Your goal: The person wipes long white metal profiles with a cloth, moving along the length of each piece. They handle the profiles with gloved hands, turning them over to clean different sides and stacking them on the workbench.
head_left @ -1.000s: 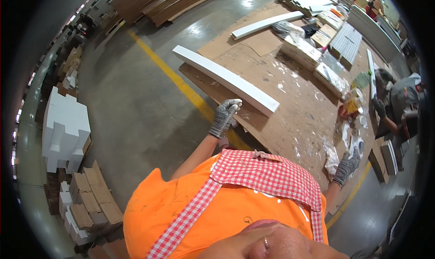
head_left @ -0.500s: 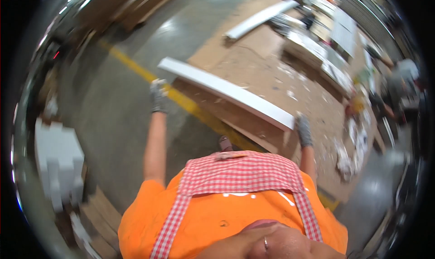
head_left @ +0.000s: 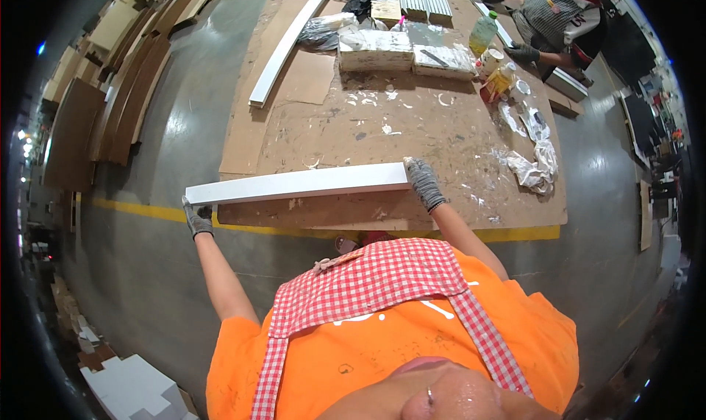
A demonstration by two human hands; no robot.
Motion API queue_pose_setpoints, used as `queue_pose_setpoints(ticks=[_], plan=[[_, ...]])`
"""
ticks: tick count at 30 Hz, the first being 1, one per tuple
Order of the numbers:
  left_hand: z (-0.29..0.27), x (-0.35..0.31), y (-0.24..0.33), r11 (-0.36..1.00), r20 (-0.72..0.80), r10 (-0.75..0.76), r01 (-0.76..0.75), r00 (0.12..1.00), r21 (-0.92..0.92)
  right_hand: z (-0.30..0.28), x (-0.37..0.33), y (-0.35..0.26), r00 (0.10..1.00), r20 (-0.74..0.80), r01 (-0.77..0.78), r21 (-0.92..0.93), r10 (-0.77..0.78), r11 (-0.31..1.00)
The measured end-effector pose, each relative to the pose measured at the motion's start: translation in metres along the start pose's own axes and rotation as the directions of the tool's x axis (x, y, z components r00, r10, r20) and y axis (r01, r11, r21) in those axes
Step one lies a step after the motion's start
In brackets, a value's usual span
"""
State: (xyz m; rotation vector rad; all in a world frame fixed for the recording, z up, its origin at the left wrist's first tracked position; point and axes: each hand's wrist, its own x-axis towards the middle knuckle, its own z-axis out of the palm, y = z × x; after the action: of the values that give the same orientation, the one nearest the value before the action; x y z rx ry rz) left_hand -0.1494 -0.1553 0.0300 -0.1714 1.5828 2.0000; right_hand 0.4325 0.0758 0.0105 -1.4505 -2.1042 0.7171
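Note:
A long white rectangular bar lies level across the near part of the cardboard-covered table, its left end jutting past the table's edge. My left hand, in a grey knit glove, holds that left end, with the fingers against the end face. At the opposite end, my right hand, gloved alike, grips the bar with its fingertips over the corner. Whether the bar's underside touches the cardboard is hard to make out.
Another white bar lies at the table's far left. White-smeared blocks, a green bottle, a yellow-red bottle and crumpled white plastic sit farther off. A gloved co-worker handles a long white strip at the far right.
My left hand has come onto the bar's left end, from which it was apart. The bar has swung from slanted to nearly level in view, as the whole view turned.

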Motion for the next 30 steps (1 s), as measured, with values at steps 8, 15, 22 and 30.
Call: queue_pose_setpoints(ticks=[8,15,22,30], plan=[[0.021,-0.019,-0.006,1.000,0.096,0.030,-0.029,0.995,-0.012,-0.009,-0.008,0.047,0.998,-0.001,0.067,-0.202,-0.068,0.977],[0.077,-0.086,-0.049,0.999,0.389,-0.025,0.007,0.921,0.048,-0.120,-0.076,0.140,0.979,0.086,-0.174,-0.123,0.185,0.977],[0.129,-0.172,-0.121,0.958,0.268,-0.244,0.188,0.932,0.218,-0.211,-0.144,0.231,0.722,-0.092,-0.621,0.351,0.686,0.701],[0.164,-0.217,-0.160,0.903,0.512,-0.354,0.144,0.783,0.404,-0.268,-0.181,0.280,0.419,-0.304,-0.517,0.695,0.856,0.500]])
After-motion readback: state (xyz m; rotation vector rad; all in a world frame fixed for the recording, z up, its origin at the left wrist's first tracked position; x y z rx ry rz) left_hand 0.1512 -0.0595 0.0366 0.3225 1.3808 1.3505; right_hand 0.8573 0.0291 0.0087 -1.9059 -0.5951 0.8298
